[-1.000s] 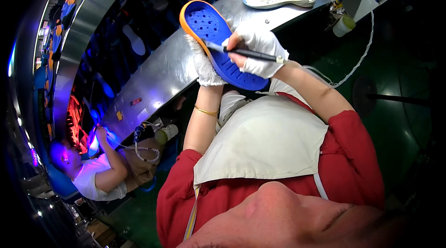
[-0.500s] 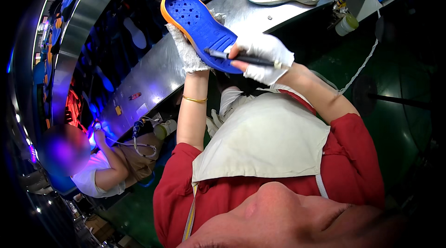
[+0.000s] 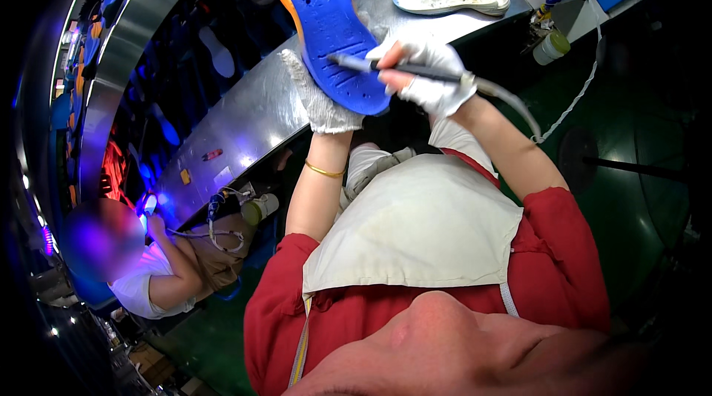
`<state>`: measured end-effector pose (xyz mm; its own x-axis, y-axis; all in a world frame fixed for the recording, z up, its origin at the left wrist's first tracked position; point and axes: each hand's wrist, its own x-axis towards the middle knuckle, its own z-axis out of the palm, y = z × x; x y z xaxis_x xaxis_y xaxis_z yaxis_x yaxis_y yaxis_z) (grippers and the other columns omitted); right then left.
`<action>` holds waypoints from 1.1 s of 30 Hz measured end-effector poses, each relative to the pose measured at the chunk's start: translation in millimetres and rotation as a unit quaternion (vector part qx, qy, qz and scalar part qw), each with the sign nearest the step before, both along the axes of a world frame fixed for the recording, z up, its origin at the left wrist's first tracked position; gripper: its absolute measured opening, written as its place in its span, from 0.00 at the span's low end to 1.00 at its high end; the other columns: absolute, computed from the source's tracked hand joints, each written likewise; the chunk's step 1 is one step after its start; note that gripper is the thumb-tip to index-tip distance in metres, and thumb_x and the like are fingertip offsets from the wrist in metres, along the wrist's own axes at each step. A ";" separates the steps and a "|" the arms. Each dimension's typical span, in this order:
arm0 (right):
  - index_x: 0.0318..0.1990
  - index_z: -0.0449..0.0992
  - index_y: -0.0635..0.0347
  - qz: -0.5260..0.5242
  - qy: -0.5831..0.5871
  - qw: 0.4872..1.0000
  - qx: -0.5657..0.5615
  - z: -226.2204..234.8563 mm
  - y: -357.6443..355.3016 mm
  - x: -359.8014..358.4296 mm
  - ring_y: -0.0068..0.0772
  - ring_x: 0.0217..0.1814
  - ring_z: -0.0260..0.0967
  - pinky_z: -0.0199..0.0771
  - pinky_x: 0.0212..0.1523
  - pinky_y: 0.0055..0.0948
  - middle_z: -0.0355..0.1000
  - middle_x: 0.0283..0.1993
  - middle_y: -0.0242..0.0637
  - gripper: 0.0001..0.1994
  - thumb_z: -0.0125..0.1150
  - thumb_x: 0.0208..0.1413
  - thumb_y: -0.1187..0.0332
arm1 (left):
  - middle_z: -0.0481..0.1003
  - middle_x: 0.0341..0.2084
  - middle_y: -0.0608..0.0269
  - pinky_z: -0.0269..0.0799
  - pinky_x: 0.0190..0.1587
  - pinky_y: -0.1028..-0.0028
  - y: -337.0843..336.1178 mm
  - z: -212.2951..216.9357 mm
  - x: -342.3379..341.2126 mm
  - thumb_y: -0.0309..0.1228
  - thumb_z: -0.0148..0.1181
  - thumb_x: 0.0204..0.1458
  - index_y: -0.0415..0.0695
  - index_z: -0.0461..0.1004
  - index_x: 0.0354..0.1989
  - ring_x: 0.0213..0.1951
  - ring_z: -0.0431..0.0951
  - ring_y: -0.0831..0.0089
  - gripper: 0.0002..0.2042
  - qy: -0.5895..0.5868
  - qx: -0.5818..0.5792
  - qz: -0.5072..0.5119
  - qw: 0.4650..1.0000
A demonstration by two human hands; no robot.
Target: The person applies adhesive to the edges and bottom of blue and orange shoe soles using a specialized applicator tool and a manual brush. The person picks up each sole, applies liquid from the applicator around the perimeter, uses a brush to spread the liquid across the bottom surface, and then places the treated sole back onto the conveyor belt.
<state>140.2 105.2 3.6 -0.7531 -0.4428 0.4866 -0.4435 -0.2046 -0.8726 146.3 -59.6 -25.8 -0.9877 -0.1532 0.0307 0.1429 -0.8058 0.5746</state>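
— What is the person wearing?
— A red short-sleeved top under a cream apron (image 3: pixel 415 236), white knit gloves on both hands, and a thin gold bangle (image 3: pixel 324 170) on the left wrist.

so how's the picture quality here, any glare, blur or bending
Head view: fisheye bends the metal workbench into an arc, with black corners. Glare streaks the bench; blue-violet light glows at the left. The blue sole, left hand and right hand holding the pen-like tool are sharp; the close foreground at the bottom is soft.
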 end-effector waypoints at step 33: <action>0.31 0.72 0.64 0.111 -0.217 0.970 -0.026 -5.1 -15.1 8.8 0.24 0.29 0.70 0.71 0.37 0.23 0.72 0.28 0.37 0.05 0.59 0.45 0.79 | 0.59 0.57 0.41 0.55 0.61 0.55 -40.6 34.4 -20.0 0.63 0.49 0.44 0.41 0.54 0.62 0.59 0.59 0.48 0.43 0.108 0.047 -0.151 0.982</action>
